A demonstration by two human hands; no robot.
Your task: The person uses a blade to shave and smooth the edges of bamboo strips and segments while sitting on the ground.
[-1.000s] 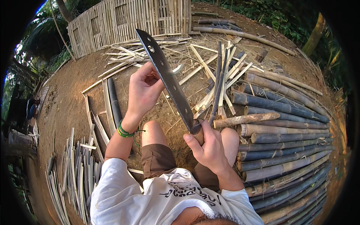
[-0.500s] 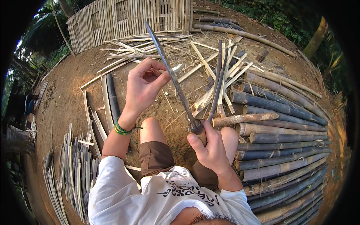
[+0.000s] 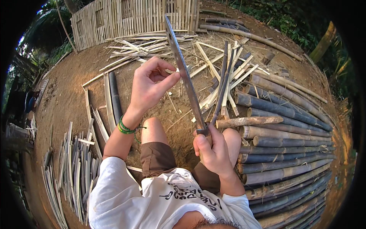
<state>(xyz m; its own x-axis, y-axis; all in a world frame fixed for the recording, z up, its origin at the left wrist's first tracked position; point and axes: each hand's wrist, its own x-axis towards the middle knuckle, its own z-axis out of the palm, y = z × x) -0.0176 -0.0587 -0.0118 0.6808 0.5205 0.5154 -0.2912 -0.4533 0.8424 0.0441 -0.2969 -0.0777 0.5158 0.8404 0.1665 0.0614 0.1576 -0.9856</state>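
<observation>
My right hand (image 3: 216,153) is wrapped round the handle of a machete (image 3: 185,76), in front of my knees. The long dark blade points up and away, slanting left, with its flat side partly turned into view. My left hand (image 3: 151,84) is raised beside the blade's middle, thumb and forefinger pinched together. Between those fingertips a bit of a small pale sliver (image 3: 177,70) shows, right against the blade. The blade hides the rest of it, and I cannot tell whether the fingers touch the metal.
Dark bamboo poles (image 3: 286,149) lie stacked on my right. Split bamboo strips (image 3: 78,171) are piled at my left, and more strips (image 3: 228,76) lie crossed ahead. A short wooden stick (image 3: 249,121) rests by my right knee. Behind stands a bamboo slat wall (image 3: 133,21).
The blade's tip has swung right and its flat side has turned more into view. My left hand has shifted slightly right. The pale sliver, plainer before, is now mostly hidden.
</observation>
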